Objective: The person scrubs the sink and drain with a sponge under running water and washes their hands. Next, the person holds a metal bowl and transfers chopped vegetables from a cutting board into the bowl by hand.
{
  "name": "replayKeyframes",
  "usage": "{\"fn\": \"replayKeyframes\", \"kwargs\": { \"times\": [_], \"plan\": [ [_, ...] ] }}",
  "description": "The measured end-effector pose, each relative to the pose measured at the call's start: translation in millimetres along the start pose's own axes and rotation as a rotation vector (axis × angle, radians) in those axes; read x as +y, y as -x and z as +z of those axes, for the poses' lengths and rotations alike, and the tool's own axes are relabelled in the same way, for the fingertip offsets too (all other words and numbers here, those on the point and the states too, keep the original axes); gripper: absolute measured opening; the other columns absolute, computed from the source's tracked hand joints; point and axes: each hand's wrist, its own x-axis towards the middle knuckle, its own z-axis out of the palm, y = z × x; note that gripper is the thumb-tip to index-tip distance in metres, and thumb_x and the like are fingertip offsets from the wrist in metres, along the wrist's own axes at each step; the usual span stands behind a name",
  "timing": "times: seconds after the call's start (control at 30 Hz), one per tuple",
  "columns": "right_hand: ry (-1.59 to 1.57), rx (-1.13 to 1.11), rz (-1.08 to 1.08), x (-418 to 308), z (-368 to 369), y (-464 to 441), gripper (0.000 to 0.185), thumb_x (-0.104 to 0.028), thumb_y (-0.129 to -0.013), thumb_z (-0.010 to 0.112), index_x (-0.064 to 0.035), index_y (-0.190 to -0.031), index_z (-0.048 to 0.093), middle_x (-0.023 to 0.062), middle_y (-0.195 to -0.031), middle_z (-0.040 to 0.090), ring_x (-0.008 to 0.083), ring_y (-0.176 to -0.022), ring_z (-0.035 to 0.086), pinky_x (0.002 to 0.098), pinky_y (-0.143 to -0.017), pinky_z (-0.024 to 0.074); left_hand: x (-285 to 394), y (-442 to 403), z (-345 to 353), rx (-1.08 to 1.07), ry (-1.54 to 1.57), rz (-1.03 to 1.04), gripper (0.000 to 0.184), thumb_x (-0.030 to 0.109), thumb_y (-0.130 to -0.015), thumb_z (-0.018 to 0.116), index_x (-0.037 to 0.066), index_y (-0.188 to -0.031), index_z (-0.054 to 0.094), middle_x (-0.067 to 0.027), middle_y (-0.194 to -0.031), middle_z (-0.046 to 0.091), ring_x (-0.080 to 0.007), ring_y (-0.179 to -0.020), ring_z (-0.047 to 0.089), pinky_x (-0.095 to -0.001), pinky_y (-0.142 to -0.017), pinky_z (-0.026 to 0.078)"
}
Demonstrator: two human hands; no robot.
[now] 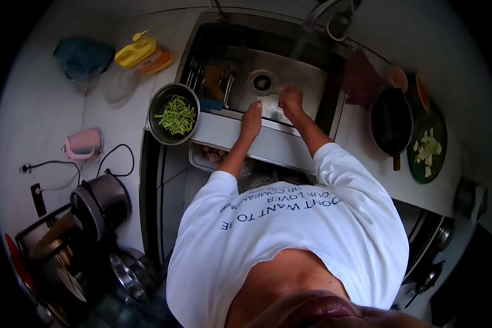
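My left hand (251, 118) is closed above the front rim of the metal sink (303, 74). My right hand (291, 100) is curled shut a little farther in, over the basin near the drain (261, 82). Whatever is in the fingers, if anything, is too small or dark to make out. The hands are apart. Left of them, a metal bowl (154, 124) of cut green beans (176, 116) stands at the counter edge. The faucet (318, 13) reaches over the back of the sink.
A wire rack (229, 76) sits in the sink's left side. On the right are a wok (391, 123), a cleaver-shaped dark red thing (362, 78) and a green board (429, 150) with pale chopped pieces. To the left are a yellow bottle (139, 52), pink kettle (84, 143) and cooker (110, 202).
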Motion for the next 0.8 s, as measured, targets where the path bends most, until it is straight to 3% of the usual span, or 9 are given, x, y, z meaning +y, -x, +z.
{"fn": "replayKeyframes", "kwargs": {
  "times": [0.03,0.13,0.2,0.3,0.47,0.53,0.6,0.67,0.8],
  "plan": [
    [-0.047,-0.015,-0.001,2.6,-14.2,-7.3,0.014,-0.007,-0.081,0.042,-0.0094,-0.069,0.048,0.0007,-0.05,0.039,0.0108,-0.035,0.036,0.0255,-0.03,0.0228,-2.5,6.4,-8.3,0.017,-0.023,0.03,0.036,0.03,-0.093,0.038,0.001,-0.108,0.054,-0.0211,-0.105,0.057,-0.036,-0.1,0.053,-0.0378,-0.085,0.041],
    [0.534,0.048,-0.209,16.9,-27.8,-13.9,0.009,-0.013,-0.082,0.043,-0.0128,-0.073,0.045,0.003,-0.051,0.038,0.0132,-0.037,0.034,0.0281,-0.032,0.0218,-15.2,17.7,-28.8,0.076,-0.126,0.103,0.029,0.026,-0.091,0.043,0.004,-0.106,0.055,-0.019,-0.095,0.061,-0.0348,-0.09,0.058,-0.037,-0.078,0.045],
    [0.438,0.131,-0.162,19.8,-30.7,-10.6,0.014,-0.014,-0.081,0.044,-0.0109,-0.068,0.045,0.0036,-0.05,0.037,0.014,-0.037,0.035,0.0299,-0.032,0.0213,-20.4,23.2,-37.8,0.064,-0.072,0.027,0.022,0.017,-0.089,0.049,0.004,-0.103,0.058,-0.0162,-0.089,0.063,-0.026,-0.083,0.062,-0.0321,-0.074,0.047],
    [0.233,0.112,0.014,10.2,-35.4,-2.3,0.016,-0.01,-0.078,0.044,-0.0048,-0.068,0.055,0.0098,-0.056,0.052,0.021,-0.04,0.049,0.0359,-0.035,0.0358,-26.4,25.4,-46.4,0.03,-0.034,0.062,0.021,0.013,-0.088,0.049,0.003,-0.105,0.057,-0.0129,-0.092,0.063,-0.0207,-0.086,0.061,-0.0297,-0.076,0.046],
    [1.142,0.168,-0.433,29.9,-82.7,-30.6,0.019,-0.016,-0.077,0.047,-0.0013,-0.074,0.058,0.0154,-0.069,0.058,0.0291,-0.065,0.058,0.0393,-0.061,0.0442,-40.9,28.0,-49.9,0.0,0.046,0.049,0.023,0.01,-0.087,0.05,0.002,-0.108,0.056,-0.0105,-0.099,0.063,-0.0167,-0.092,0.06,-0.0271,-0.08,0.045],
    [1.194,0.065,-0.379,-9.3,-48.2,32.8,0.018,-0.018,-0.077,0.051,-0.0035,-0.079,0.06,0.016,-0.077,0.061,0.0315,-0.074,0.059,0.0396,-0.07,0.0451,-39.0,28.0,-53.0,0.01,0.017,0.1,0.022,0.009,-0.085,0.052,0.001,-0.105,0.057,-0.0128,-0.096,0.063,-0.0222,-0.09,0.061,-0.0309,-0.079,0.046],
    [1.121,0.084,-0.523,-11.3,-70.2,38.6,0.022,-0.025,-0.078,0.056,-0.008,-0.089,0.063,0.0148,-0.096,0.059,0.0301,-0.095,0.056,0.0347,-0.084,0.0428,-40.9,25.5,-59.2,0.023,-0.085,0.157,0.022,0.007,-0.082,0.053,0.001,-0.103,0.057,-0.0148,-0.096,0.062,-0.027,-0.091,0.06,-0.0345,-0.081,0.046],
    [1.323,0.139,-0.85,-36.1,-104.3,54.5,0.019,-0.017,-0.074,0.059,-0.0086,-0.091,0.063,0.0131,-0.099,0.058,0.0304,-0.095,0.055,0.0354,-0.085,0.0433,-44.3,19.9,-67.8,0.014,-0.262,0.222,0.023,0.004,-0.079,0.054,0.0,-0.102,0.057,-0.0165,-0.099,0.061,-0.0309,-0.095,0.058,-0.0379,-0.085,0.044],
    [1.879,0.606,-0.868,-79.7,-153.9,109.2,0.022,-0.012,-0.072,0.059,-0.0084,-0.093,0.064,0.0107,-0.097,0.061,0.029,-0.091,0.058,0.0386,-0.078,0.0458,-53.1,9.8,-82.8,0.11,-0.337,0.503,0.025,0.001,-0.075,0.054,0.0,-0.099,0.058,-0.0187,-0.105,0.057,-0.036,-0.102,0.051,-0.0424,-0.088,0.041]
  ]
}}
